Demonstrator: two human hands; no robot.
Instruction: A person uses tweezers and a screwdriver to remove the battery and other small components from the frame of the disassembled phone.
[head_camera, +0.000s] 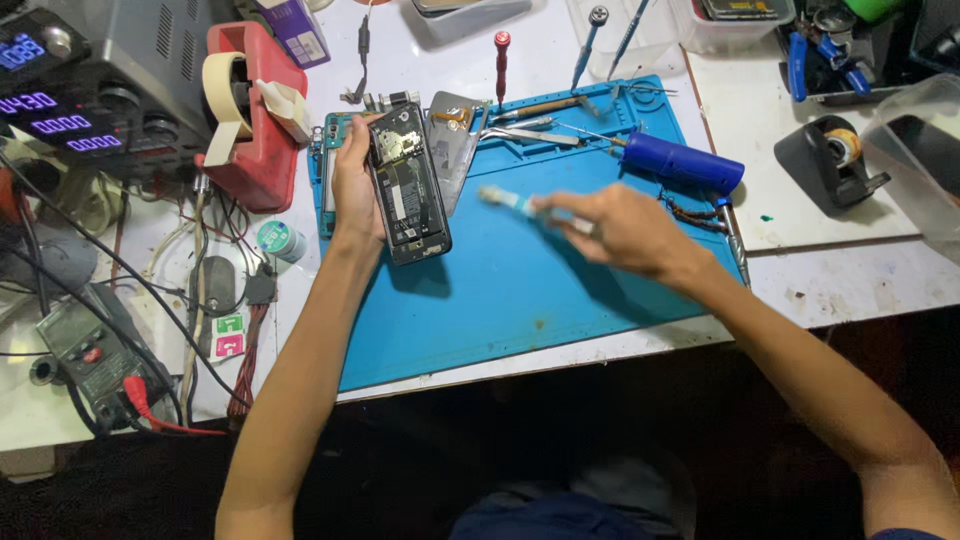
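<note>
While above blue mat (520, 300): left hand (355, 185) gripping opened phone (408, 190); right hand (620, 230) gripping brush (505, 199)

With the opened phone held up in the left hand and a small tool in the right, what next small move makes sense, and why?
Probably bring the right hand leftward so the tip of the pale tool reaches the opened phone. The left hand holds the phone tilted above the blue mat with its insides exposed, and the blurred tool points at it but is clearly apart from it.

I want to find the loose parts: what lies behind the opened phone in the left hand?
Behind the opened phone, held by the left hand, a grey back cover shows on the blue mat. A teal part peeks out; the rest is covered.
</note>
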